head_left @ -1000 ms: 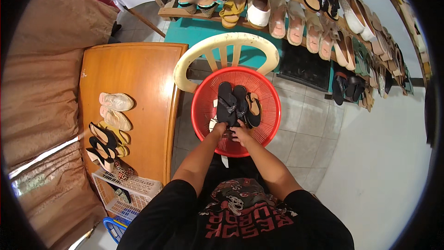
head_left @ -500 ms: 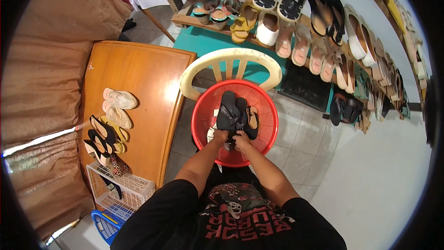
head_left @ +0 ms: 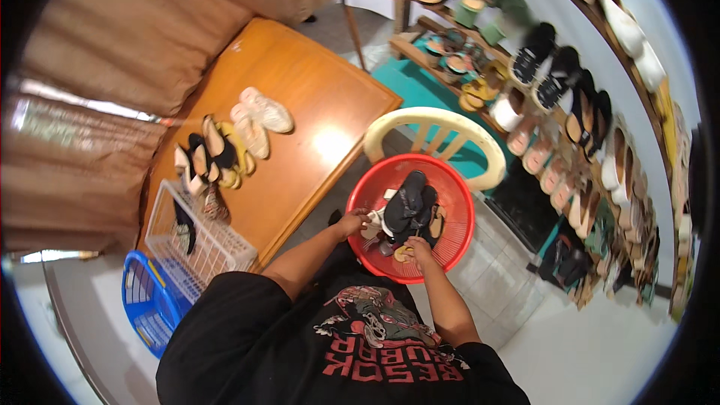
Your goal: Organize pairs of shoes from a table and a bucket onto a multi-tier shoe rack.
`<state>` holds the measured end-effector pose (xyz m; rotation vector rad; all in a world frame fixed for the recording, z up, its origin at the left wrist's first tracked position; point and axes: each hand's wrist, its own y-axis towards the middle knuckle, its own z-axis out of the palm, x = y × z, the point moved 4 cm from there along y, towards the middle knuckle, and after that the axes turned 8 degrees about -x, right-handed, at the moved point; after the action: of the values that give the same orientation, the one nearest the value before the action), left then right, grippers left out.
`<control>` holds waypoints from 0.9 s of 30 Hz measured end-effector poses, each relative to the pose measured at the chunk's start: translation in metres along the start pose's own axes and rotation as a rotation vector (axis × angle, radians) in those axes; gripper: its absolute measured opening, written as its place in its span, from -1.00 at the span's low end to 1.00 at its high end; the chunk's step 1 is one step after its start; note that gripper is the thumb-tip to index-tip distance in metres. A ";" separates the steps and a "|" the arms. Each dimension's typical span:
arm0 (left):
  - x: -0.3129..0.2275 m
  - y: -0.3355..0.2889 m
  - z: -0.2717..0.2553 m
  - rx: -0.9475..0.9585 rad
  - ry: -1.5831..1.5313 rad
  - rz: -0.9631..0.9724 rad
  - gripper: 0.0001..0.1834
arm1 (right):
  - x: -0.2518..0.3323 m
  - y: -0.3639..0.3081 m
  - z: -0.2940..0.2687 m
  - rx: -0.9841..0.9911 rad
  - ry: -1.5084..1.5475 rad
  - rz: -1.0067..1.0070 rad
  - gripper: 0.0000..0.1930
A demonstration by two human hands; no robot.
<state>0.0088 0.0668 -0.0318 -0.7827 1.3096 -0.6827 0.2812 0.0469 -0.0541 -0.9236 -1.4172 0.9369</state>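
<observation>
A red plastic basket point(head_left: 457, 214) stands before me on a cream plastic chair point(head_left: 491, 159). Black sandals point(head_left: 406, 201) lie piled inside it, a tan-soled black shoe point(head_left: 436, 226) at their right. My left hand point(head_left: 355, 223) reaches over the basket's left rim, fingers closed on the edge of a white sandal point(head_left: 376, 219) partly covered by the black ones. At the near side, my right hand point(head_left: 418, 247) pinches what looks like a yellow sandal point(head_left: 403, 253); its fingertips are partly hidden.
On the wooden table point(head_left: 315, 97) at left are white shoes point(head_left: 259, 116), black shoes point(head_left: 217, 146) and yellow shoes point(head_left: 241, 156). A white crate point(head_left: 217, 244) and a blue basket point(head_left: 139, 289) are nearby. Racks with several pairs of shoes point(head_left: 551, 79) run along the right wall.
My hands have moved apart from the near end of the black sandals, left to the white sandal, right to the near side. The yellow sandal has come into sight. The whole view has turned.
</observation>
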 end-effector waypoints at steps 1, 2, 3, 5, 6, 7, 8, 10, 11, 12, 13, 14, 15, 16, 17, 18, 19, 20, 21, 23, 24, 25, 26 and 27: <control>-0.008 -0.014 -0.004 -0.022 -0.018 0.002 -0.35 | 0.001 0.001 0.001 0.017 -0.023 0.000 -0.62; -0.018 -0.033 -0.005 -0.027 -0.045 -0.016 -0.35 | -0.001 0.003 0.000 0.004 -0.018 0.000 -0.63; -0.026 -0.049 -0.009 -0.034 -0.072 -0.030 -0.34 | -0.001 0.004 0.001 -0.008 -0.015 -0.003 -0.63; -0.023 -0.063 -0.024 -0.058 -0.108 0.008 -0.33 | 0.008 0.001 0.013 0.025 -0.054 -0.005 -0.62; -0.020 -0.069 -0.033 -0.058 -0.049 -0.017 -0.34 | 0.011 -0.001 0.018 0.017 -0.071 -0.002 -0.62; -0.014 -0.074 -0.040 -0.055 0.010 -0.045 -0.35 | 0.015 -0.006 0.024 0.006 -0.087 0.002 -0.63; -0.008 -0.079 -0.047 -0.065 -0.010 -0.041 -0.35 | 0.022 -0.014 0.033 0.011 -0.108 -0.002 -0.63; 0.002 -0.089 -0.056 -0.058 -0.077 -0.081 -0.35 | 0.034 -0.023 0.049 -0.016 -0.102 -0.031 -0.64; 0.003 -0.092 -0.061 -0.054 -0.093 -0.078 -0.35 | 0.037 -0.026 0.059 -0.023 -0.117 -0.034 -0.64; 0.004 -0.095 -0.066 -0.042 -0.097 -0.077 -0.36 | 0.043 -0.029 0.070 -0.016 -0.088 -0.090 -0.64; 0.003 -0.100 -0.070 -0.030 -0.102 -0.077 -0.36 | 0.047 -0.028 0.077 -0.010 -0.060 -0.144 -0.64; 0.000 -0.103 -0.075 -0.001 -0.122 -0.050 -0.37 | 0.054 -0.027 0.085 0.006 -0.061 -0.275 -0.66; -0.003 -0.106 -0.079 0.005 -0.140 -0.049 -0.37 | 0.056 -0.026 0.089 -0.001 -0.079 -0.276 -0.66; -0.009 -0.108 -0.087 0.013 -0.196 0.002 -0.39 | 0.069 -0.035 0.105 0.009 -0.056 -0.414 -0.68; -0.016 -0.110 -0.095 0.024 -0.250 0.053 -0.40 | 0.083 -0.046 0.122 0.018 -0.031 -0.553 -0.71; -0.022 -0.110 -0.107 0.001 -0.271 0.064 -0.44 | 0.097 -0.055 0.139 0.043 -0.030 -0.642 -0.77; -0.030 -0.110 -0.117 0.010 -0.277 0.065 -0.44 | 0.109 -0.062 0.155 0.034 -0.036 -0.644 -0.77; -0.036 -0.110 -0.131 -0.006 -0.358 0.089 -0.45 | 0.122 -0.070 0.175 0.063 -0.026 -0.689 -0.78; -0.044 -0.109 -0.144 -0.024 -0.439 0.112 -0.46 | 0.135 -0.077 0.195 0.093 -0.015 -0.733 -0.78; -0.063 -0.102 -0.167 -0.038 -0.500 0.132 -0.46 | 0.161 -0.088 0.236 0.130 -0.037 -0.758 -0.80; -0.074 -0.099 -0.177 -0.059 -0.576 0.163 -0.46 | 0.173 -0.090 0.257 0.167 -0.051 -0.786 -0.82; -0.084 -0.096 -0.187 -0.079 -0.651 0.194 -0.46 | 0.182 -0.087 0.279 0.209 -0.069 -0.805 -0.83; -0.091 -0.091 -0.199 -0.083 -0.654 0.226 -0.45 | 0.189 -0.083 0.303 0.257 -0.088 -0.822 -0.84; -0.097 -0.088 -0.210 -0.078 -0.652 0.226 -0.45 | 0.195 -0.078 0.327 0.281 -0.206 -0.806 -0.83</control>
<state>-0.2129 0.0708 0.0784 -0.8148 0.8092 -0.1639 -0.0555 0.1878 0.0787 -0.0077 -1.5865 0.5886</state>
